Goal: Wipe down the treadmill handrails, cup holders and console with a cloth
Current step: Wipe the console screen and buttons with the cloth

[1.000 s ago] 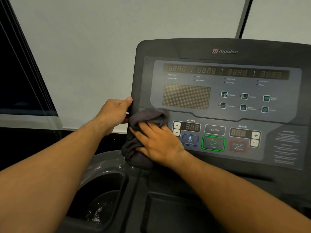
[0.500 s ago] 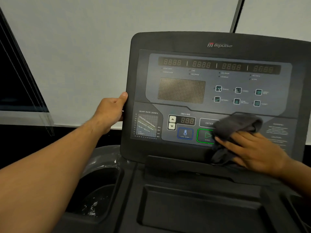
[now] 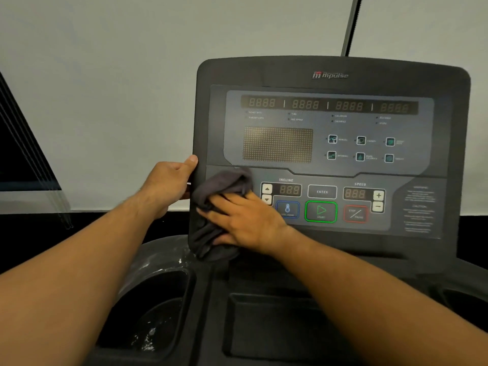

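Nearest you, the left cup holder (image 3: 155,320) is sitting open below your forearms w/ wet streaks glinting inside, prob. already wiped or still needing a dry pass, can't tell which. Between the holders the flat tray (image 3: 277,323) is lying bare & dark. Further up, your right hand (image 3: 245,223) is pressing flat, fingers spread, on the dark cloth (image 3: 216,204), which is bunched against the console's (image 3: 332,122) lower-left corner, just beside the incline buttons (image 3: 267,194); the spread palm is giving wide contact so more of the panel gets covered per stroke. Your left hand (image 3: 169,183) is curling round the console's left edge, thumb on the front rim, likely bracing the panel so it isn't rocking under wiping pressure. Watch the green start button (image 3: 320,211) nearby: pressing hard there might trigger it. Handrails aren't in view.
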A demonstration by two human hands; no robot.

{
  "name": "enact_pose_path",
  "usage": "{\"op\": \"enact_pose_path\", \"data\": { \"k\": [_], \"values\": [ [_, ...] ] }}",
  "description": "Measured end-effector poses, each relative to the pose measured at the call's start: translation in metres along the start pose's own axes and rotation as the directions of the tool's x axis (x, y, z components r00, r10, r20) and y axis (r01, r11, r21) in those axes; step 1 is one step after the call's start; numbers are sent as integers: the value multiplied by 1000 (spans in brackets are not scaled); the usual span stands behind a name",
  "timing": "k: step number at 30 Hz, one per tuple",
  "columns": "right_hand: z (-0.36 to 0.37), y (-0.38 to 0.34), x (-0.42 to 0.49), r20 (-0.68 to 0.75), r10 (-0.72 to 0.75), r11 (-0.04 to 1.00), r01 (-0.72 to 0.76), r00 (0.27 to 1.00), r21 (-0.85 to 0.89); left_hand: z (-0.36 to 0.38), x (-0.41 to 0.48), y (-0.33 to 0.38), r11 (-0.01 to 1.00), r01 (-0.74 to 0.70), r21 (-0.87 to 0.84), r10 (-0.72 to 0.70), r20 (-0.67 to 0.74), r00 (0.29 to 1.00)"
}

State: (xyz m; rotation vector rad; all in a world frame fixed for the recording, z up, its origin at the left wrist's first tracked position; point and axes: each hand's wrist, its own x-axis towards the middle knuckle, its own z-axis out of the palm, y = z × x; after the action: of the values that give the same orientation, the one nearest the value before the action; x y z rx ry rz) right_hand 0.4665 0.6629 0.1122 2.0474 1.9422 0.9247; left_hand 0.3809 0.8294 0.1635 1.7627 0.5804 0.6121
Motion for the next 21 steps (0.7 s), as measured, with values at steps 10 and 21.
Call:
{"op": "enact_pose_path", "data": {
  "k": [10, 21],
  "values": [
    [-21, 76, -170, 132, 86, 996, -80, 988, -49, 1, -19, -12, 984, -8, 181, 20, -65, 998],
    [-43, 44, -239, -123, 189, 976, -172, 974, 137, 15, -69, -8, 744, -275, 609, 503, -239, 831]
  ]
}}
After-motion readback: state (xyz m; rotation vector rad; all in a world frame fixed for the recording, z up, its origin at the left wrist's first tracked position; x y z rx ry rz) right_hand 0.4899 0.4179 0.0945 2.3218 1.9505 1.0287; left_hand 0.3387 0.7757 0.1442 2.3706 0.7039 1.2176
